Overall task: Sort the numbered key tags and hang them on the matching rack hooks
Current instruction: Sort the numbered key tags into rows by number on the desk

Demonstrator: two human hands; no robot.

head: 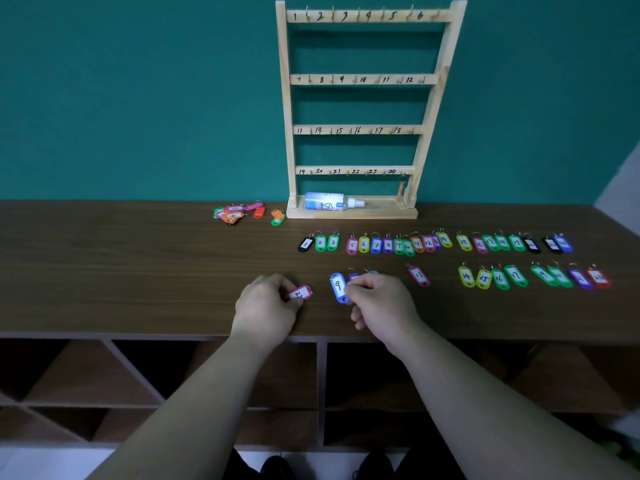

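Numeral 9 on blue tag (338,287)

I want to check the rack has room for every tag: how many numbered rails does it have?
4, all on the rack: top rail numbered 1-6, second rail 7-12, third rail 13-18, bottom rail 19-24. None looks hidden.

Coloured numbered key tags (376,244) lie flat in two rows before the upright wooden rack (360,79).
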